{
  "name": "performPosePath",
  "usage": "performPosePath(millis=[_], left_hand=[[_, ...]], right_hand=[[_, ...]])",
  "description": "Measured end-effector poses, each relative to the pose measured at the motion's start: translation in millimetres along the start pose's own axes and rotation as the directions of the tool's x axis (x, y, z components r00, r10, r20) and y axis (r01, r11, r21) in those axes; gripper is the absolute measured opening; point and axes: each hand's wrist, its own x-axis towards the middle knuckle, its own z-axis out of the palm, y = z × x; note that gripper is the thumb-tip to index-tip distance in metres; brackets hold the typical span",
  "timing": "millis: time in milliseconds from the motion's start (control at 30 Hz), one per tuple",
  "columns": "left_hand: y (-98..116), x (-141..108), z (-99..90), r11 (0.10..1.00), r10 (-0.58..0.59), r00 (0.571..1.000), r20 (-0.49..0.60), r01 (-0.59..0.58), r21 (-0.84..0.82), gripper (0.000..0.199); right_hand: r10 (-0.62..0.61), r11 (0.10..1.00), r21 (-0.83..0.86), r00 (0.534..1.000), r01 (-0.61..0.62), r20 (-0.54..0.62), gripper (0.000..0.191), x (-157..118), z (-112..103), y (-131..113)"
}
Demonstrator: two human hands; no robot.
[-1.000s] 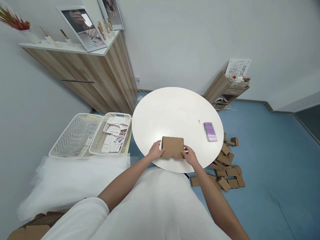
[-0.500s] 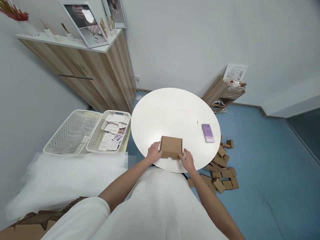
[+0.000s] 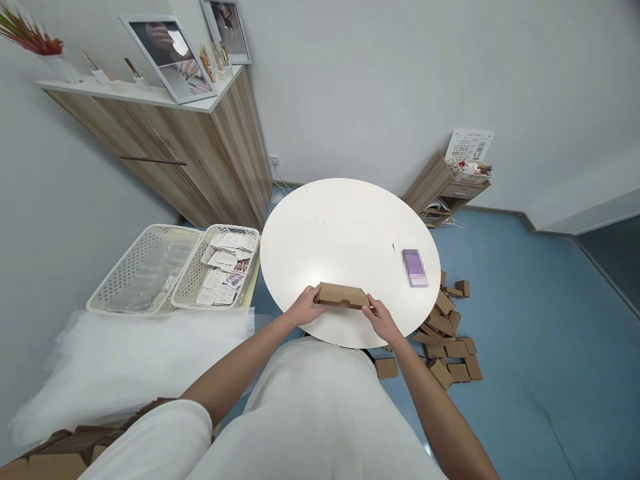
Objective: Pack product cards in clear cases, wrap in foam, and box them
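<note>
A small brown cardboard box, its lid closed, is held between my two hands over the near part of the round white table. It is tilted so that its narrow front side with a thumb notch faces me. My left hand grips the left end, and my right hand grips the right end, with fingers behind and thumbs in front. Whether the box's lower edge touches the table I cannot tell. To the right on the table lies a purple, pixelated item, with a small dark object beside it.
Several cardboard boxes lie piled on the blue floor right of the table. On the left stand a white basket of printed cards and another holding clear plastic pieces. White sheeting lies before them. A wooden cabinet stands behind.
The box has been tipped up from lying with its top showing, so its front side now faces me. Both hands have stayed on its ends and turned with it.
</note>
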Motion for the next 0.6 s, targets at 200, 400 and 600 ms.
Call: performPosePath(millis=[200, 400, 600], left_hand=[[22, 15, -8.5, 0.971, -0.103, 0.993, 0.051, 0.09, 0.223, 0.027], [30, 15, -4.4, 0.924, -0.169, 0.985, 0.018, 0.152, 0.351, 0.043], [33, 14, -3.5, 0.942, -0.167, 0.985, 0.037, 0.148, 0.301, 0.057]], right_hand=[[0.075, 0.993, -0.089, 0.996, -0.072, 0.038, 0.046, 10, -14, -23], [0.145, 0.98, -0.132, 0.988, -0.152, -0.058, 0.044, 17, -10, -31], [0.224, 0.975, 0.008, 0.974, -0.224, -0.019, 0.044, 17, -12, -33]])
